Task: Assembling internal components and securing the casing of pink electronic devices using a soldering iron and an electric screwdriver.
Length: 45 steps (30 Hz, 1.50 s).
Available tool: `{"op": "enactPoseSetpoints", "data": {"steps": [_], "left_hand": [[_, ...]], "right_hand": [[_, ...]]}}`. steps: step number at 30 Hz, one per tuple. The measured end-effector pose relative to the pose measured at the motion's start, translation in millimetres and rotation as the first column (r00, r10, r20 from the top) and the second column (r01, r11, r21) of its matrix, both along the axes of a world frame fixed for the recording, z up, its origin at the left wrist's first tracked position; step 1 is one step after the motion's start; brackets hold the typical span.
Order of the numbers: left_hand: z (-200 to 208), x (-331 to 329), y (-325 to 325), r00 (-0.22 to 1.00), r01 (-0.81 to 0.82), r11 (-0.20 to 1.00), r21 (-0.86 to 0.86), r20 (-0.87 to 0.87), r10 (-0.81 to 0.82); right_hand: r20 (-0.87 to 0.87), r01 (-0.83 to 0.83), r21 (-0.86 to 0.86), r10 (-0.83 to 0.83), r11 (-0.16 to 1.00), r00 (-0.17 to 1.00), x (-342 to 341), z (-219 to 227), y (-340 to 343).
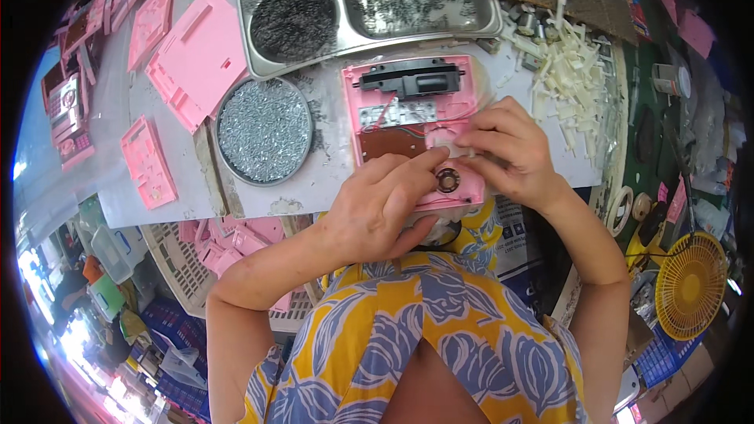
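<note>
- While open side up at the near edge of the bench, head view: one pink casing, lower part partly covered by fingers.
- Fitted inside, top to bottom: black mechanism; silvery plate; brown board on the left; round dark part near the lower edge; thin wires running across, loose-looking in places.
- Left hand: across the lower left of the casing, fingers bent, fingertips down by the round dark part; cannot tell whether gripping or only steadying.
- Right hand: above the casing's right side, thumb and forefinger nearly together, apparently about a small pale piece; firmness of hold not clear.
- Progress, by judgement: partway. Main inner parts already seated; work at the lower right in hand; casing not yet closed. Cannot tell which parts are fastened.
- Stock to the left: round dish of small silvery metal pieces; loose pink panels.
- Stock beyond: compartmented metal tray with fine dark pieces.
- Stock to the right: heap of off-white plastic pieces.
- Below bench level, left: pale slatted basket with more pink parts.
</note>
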<state>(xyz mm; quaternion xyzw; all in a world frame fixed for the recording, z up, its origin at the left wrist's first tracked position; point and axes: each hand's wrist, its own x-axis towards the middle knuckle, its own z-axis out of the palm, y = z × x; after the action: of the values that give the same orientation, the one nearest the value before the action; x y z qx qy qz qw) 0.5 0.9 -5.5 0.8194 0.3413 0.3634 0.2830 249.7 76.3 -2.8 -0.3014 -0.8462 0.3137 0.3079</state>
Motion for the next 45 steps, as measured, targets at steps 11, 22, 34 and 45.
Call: {"op": "enactPoseSetpoints", "data": {"steps": [11, 22, 34, 45], "left_hand": [[22.8, -4.3, 6.0, 0.956, 0.046, 0.997, -0.054, -0.288, -0.060], [36.5, -2.8, 16.7, 0.979, 0.066, 0.989, -0.136, -0.185, -0.091], [40.0, 65.2, 200.6, 0.948, 0.013, 0.918, 0.396, -0.298, 0.115], [20.9, 107.9, 257.4, 0.859, 0.189, 0.791, 0.581, -0.489, 0.154]], "right_hand": [[0.172, 0.524, 0.243, -0.568, 0.816, 0.805, 35.3, 29.8, 66.3], [0.107, 0.700, 0.320, -0.758, 0.639, 0.643, 68.2, 15.5, 93.6], [0.600, 0.407, -0.080, -0.282, 0.910, 0.748, 59.8, 44.7, 32.6], [0.324, 0.627, -0.167, -0.558, 0.761, 0.764, 106.0, 38.9, 4.9]]}}
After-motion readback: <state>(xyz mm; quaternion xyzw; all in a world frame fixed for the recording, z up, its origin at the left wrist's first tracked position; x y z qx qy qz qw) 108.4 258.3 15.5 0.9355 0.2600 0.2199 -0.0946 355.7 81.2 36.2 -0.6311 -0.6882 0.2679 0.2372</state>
